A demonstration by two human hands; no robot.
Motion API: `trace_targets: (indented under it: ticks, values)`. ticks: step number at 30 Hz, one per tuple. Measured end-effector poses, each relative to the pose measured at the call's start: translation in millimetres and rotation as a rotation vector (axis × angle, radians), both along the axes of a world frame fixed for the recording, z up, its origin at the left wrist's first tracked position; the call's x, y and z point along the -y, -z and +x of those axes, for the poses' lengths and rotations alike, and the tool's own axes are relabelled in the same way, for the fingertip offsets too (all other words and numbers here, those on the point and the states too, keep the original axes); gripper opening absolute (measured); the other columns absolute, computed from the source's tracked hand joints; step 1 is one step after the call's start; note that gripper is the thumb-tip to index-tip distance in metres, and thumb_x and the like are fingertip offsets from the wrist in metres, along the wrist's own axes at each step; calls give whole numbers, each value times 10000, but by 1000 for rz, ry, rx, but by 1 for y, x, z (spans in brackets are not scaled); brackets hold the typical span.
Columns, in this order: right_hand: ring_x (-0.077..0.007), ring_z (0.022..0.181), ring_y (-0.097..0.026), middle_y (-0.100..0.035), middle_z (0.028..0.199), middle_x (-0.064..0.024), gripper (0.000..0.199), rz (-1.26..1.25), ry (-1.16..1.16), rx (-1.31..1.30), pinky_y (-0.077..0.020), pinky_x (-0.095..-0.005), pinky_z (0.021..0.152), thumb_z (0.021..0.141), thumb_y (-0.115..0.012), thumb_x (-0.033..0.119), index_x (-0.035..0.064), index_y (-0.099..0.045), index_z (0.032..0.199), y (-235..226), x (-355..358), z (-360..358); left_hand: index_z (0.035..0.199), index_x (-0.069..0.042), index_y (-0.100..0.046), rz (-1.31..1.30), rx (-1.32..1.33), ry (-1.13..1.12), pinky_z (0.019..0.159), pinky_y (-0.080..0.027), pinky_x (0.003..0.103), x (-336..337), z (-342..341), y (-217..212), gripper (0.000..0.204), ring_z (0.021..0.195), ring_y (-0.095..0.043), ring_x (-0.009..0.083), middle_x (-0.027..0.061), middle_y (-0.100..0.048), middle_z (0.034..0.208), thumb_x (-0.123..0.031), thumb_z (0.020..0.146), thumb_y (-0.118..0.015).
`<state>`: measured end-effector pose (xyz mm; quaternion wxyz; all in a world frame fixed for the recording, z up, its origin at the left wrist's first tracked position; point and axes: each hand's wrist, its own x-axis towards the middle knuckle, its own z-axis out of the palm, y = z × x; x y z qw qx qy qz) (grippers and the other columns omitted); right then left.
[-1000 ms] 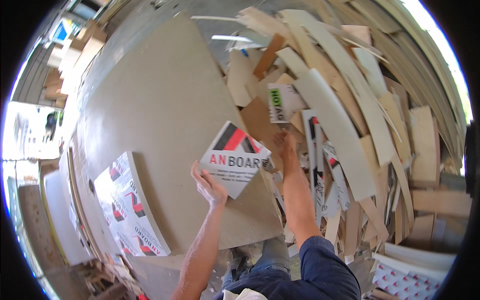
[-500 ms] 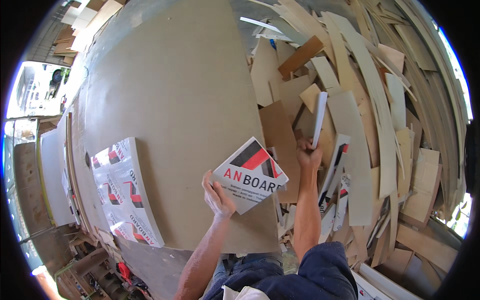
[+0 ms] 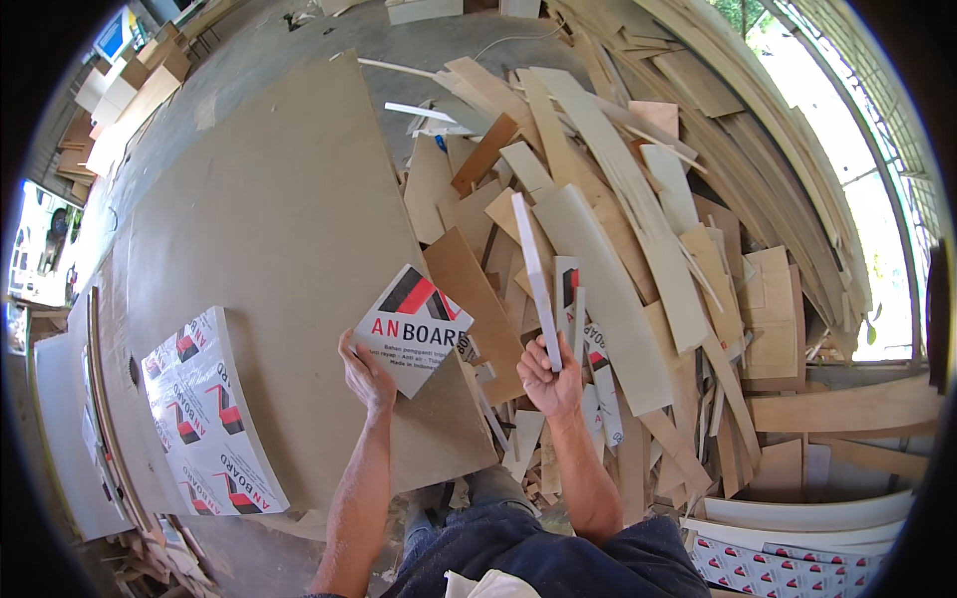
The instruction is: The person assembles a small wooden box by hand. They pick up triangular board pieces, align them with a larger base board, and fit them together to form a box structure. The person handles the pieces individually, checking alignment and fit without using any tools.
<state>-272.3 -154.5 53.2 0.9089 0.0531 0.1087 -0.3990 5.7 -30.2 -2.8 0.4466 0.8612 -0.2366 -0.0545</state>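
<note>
My left hand [image 3: 369,371] grips the left edge of a small square board [image 3: 414,331], white with a red and dark grey print. That board is held above the large tan sheet [image 3: 289,199], near the sheet's right edge. To its right, my right hand [image 3: 550,376] is closed around the lower end of a narrow white strip [image 3: 533,269]. The strip points up and away, its far end over a heap of offcuts. On the sheet's left part lies a stack of printed white boards [image 3: 204,419], apart from both hands.
A heap of wood and board offcuts [image 3: 618,249] covers the floor to the right of the sheet. Long planks [image 3: 738,130] are piled beyond it. At the lower right stand white panels with a small red print [image 3: 797,568]. Cartons [image 3: 130,85] sit at the far left.
The view has swung to the right. My right hand has come nearer to me, and the strip now leans left instead of right. My left hand keeps hold of the square board.
</note>
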Motion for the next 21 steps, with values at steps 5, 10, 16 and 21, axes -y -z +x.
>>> trace_targets:
  ticks: [5, 10, 16, 21]
  values:
    - [-97, 545, -383, -491, 687, -27, 404, 13, -22, 17, -344, -274, 568, 1122, -405, 355, 22, -618, 1042, -17, -62, -38, 1353, -79, -535, -208, 35, 46, 818, -510, 410, -7, 13, 13, 302, 955, -669, 263, 141, -705, 1062, -178, 1073, -485]
    - [-106, 551, -409, -518, 700, -38, 384, 69, 77, -117, -352, -278, 566, 1110, -433, 353, 32, -639, 1060, -19, -121, -82, 1267, 3, -602, -405, -639, 121, 634, -500, 306, -33, 34, -8, 277, 726, -628, 144, 70, -679, 926, -104, 1011, -604]
    - [-116, 560, -479, -599, 717, -42, 314, 228, 224, -359, -388, -294, 569, 1103, -462, 311, 62, -637, 1025, 18, -171, -117, 1168, 103, -612, -710, -1124, -213, 495, -476, 253, -75, 22, -52, 240, 639, -634, 153, 101, -663, 857, -63, 995, -621]
    - [-127, 569, -518, -607, 717, -22, 232, 219, 195, -790, -435, -316, 596, 1033, -595, 315, 86, -627, 1018, 65, -192, -132, 1113, 103, -618, -811, -1177, -180, 550, -537, 278, -115, 36, -47, 196, 701, -670, 186, 140, -685, 934, -38, 978, -637]
